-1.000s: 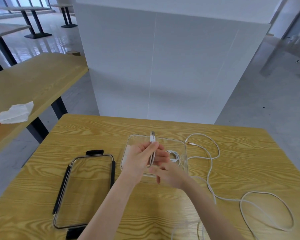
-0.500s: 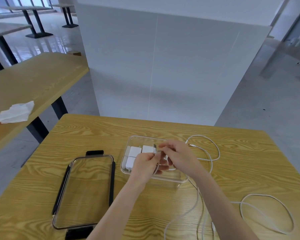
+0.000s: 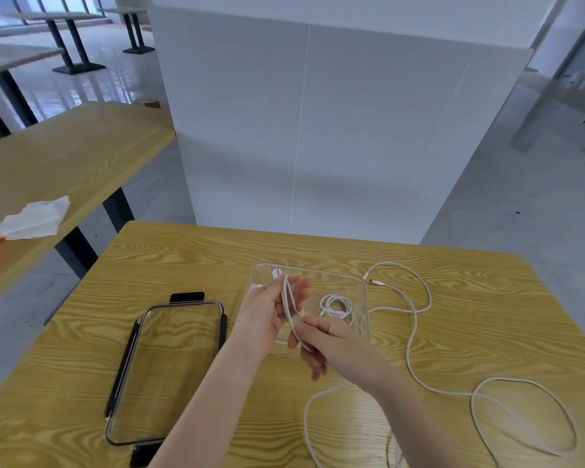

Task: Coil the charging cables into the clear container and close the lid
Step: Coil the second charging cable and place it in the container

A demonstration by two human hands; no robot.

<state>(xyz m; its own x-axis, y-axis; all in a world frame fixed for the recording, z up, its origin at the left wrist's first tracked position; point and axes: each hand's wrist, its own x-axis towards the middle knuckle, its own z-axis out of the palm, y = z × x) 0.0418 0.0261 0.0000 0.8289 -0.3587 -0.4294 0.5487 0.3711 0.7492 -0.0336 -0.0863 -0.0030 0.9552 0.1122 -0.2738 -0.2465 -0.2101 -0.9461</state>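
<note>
The thin white charging cable (image 3: 289,307) is up in the air over the clear rectangular plastic container (image 3: 363,298), looped long and narrow between both hands. It looks light, limp and a bit springy, the sort of cord that wants to uncoil the moment it's let go. The left hand (image 3: 267,310) pinches it near the USB plug end, thumb across the strands, other fingers fairly straight behind. The right hand (image 3: 331,342) pinches the bottom of the loop with thumb and forefinger, remaining fingers loosely spread. Best hold, I'd say, is just where they have it: near the plug and on the bend, keeping the turns together. The slack trails off over the yellow wood-grain table (image 3: 183,265) in wide curves. A small white coiled cable (image 3: 336,305) already sits inside the container. The clear lid with black clips (image 3: 169,366) lies flat to the left, well apart.
</note>
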